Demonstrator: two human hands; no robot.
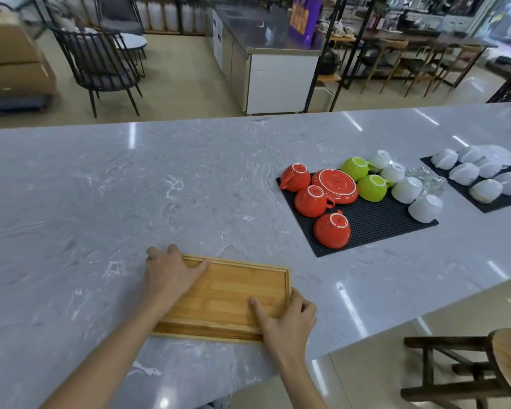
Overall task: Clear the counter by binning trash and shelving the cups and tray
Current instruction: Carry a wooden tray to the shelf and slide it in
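A wooden tray (236, 293) lies flat on the grey marble counter (130, 187) near its front edge, with nothing on it. My left hand (168, 276) grips the tray's far left corner, thumb on the inside surface. My right hand (286, 320) grips the near right corner, thumb on the tray floor and fingers curled round the rim. Further right, upside-down red cups (332, 230), a red saucer (334, 185), green cups (372, 187) and white cups (425, 208) stand on a black mat (375, 222).
A second black mat (490, 203) with more upturned white cups (486, 190) sits at the far right. A wooden stool (484, 367) stands beside the counter's right front edge. Beyond the counter are a black chair (98, 66) and a steel cabinet (266, 54).
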